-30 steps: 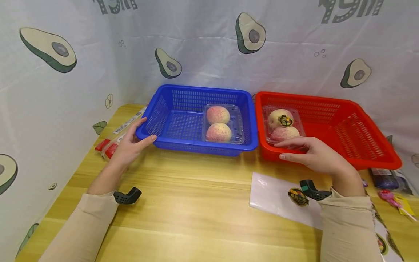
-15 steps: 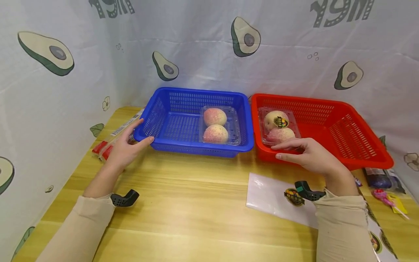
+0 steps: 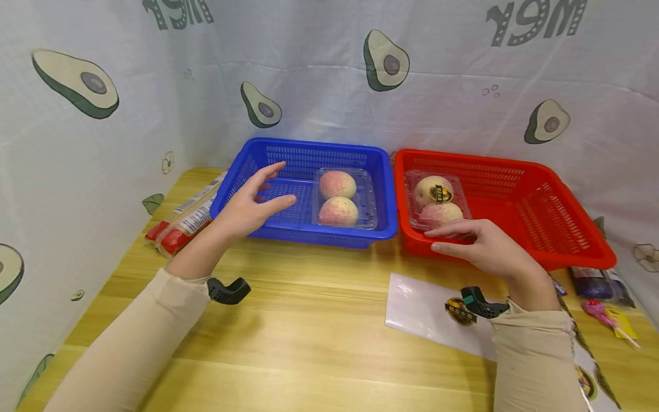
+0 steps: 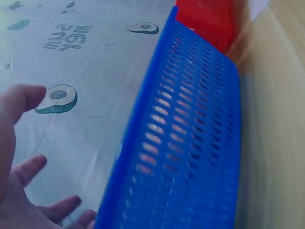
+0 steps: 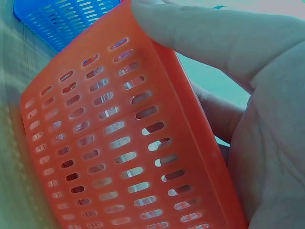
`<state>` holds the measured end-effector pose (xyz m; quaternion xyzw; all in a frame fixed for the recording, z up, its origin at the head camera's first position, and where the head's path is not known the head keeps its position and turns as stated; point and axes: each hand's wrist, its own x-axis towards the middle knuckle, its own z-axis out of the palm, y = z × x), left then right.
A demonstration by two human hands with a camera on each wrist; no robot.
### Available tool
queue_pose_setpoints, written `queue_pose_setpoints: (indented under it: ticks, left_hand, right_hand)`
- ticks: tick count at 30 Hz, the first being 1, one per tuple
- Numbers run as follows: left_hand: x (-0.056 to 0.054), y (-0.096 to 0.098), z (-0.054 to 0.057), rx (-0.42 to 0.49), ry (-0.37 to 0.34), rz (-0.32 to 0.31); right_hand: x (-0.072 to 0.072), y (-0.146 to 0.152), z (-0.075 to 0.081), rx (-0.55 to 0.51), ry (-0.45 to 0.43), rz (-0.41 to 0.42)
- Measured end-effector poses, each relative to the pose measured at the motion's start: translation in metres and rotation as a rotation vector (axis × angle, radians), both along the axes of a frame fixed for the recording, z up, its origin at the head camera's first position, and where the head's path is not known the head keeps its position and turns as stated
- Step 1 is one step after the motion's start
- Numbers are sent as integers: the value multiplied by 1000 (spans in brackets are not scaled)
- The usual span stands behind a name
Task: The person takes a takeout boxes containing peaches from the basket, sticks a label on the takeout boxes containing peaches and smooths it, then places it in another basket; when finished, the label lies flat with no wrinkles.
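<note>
Table of pale wood (image 3: 288, 337) is seen nearest, with a white sheet (image 3: 417, 303) laid on it; by the right hand (image 3: 489, 249) the near rim of the red basket (image 3: 556, 214) is gripped, thumb outside and fingers inside; the left hand (image 3: 244, 206) is held above the near left corner of the blue basket (image 3: 304, 233), its fingers spread apart; at the right side of this basket a clear box (image 3: 366, 197) with two peaches (image 3: 337, 185) is placed; at the red one's left side a labelled box (image 3: 460, 200) is seen; behind, a printed curtain (image 3: 319, 103) is hung.
</note>
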<state>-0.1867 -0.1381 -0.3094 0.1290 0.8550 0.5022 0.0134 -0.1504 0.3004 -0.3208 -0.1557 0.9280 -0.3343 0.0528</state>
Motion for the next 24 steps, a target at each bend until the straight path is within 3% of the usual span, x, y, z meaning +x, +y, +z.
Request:
queue_pose_setpoints:
  ticks: [3, 6, 9, 12, 14, 20, 24]
  left_hand:
    - [-24, 21, 12, 23, -187, -49]
    - [-48, 39, 20, 21, -320, -87]
    - [-68, 54, 26, -49, -435, -127]
    - [-81, 63, 30, -176, -533, -146]
    - [-87, 68, 36, -255, -568, -161]
    - [-107, 80, 59, -457, -565, -251]
    - [-116, 81, 61, -501, -571, -256]
  right_hand:
    - [0, 1, -2, -8, 11, 8]
    - [0, 2, -2, -23, 23, 25]
    - [0, 2, -2, -34, 26, 33]
    - [-2, 1, -2, -38, 16, 33]
    - [-3, 0, -3, -37, 14, 29]
    - [-2, 2, -2, -35, -8, 16]
    - [-2, 3, -3, -38, -14, 19]
